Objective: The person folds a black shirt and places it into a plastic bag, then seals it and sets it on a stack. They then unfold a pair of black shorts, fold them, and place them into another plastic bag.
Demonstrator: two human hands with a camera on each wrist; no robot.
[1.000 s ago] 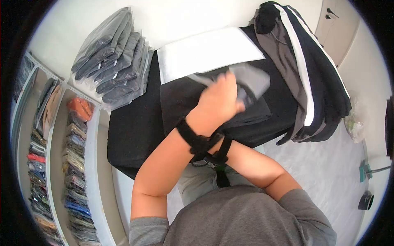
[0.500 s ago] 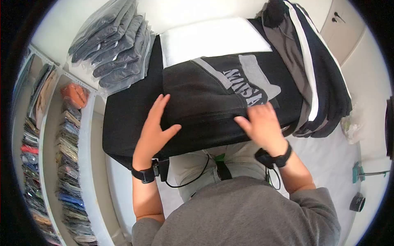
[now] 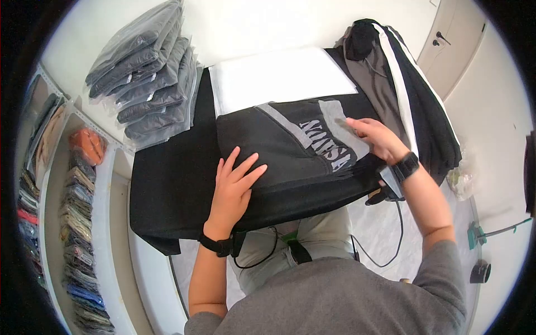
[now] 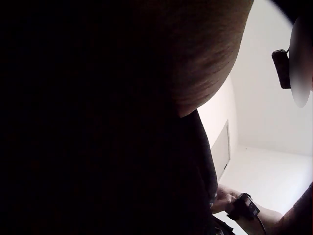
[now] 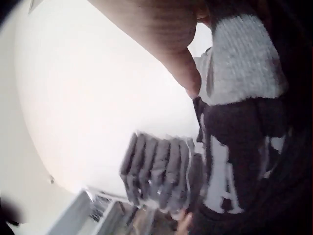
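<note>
A folded dark garment (image 3: 273,139) with grey lettering, a grey stripe and a grey ribbed band lies on the black-covered table (image 3: 167,184). My left hand (image 3: 231,190) rests on its near left part, fingers spread. At the right end, my right hand (image 3: 382,139) pinches the garment by the ribbed band (image 5: 249,58). The right wrist view has the thumb (image 5: 188,78) at the band's edge, with the other fingers mostly hidden. Mostly darkness fills the left wrist view, with part of the left hand (image 4: 210,63) at the top.
Flat white sheets (image 3: 279,78) lie behind the garment. A stack of bagged dark clothes (image 3: 151,78) stands at the back left, and loose black and grey clothes with white stripes (image 3: 413,106) are heaped on the right. Shelves of packed clothes (image 3: 84,223) line the left side.
The arms, crossed over the garment a second ago, have parted. My left hand has come down onto the garment; my right hand has moved right and up to the ribbed band.
</note>
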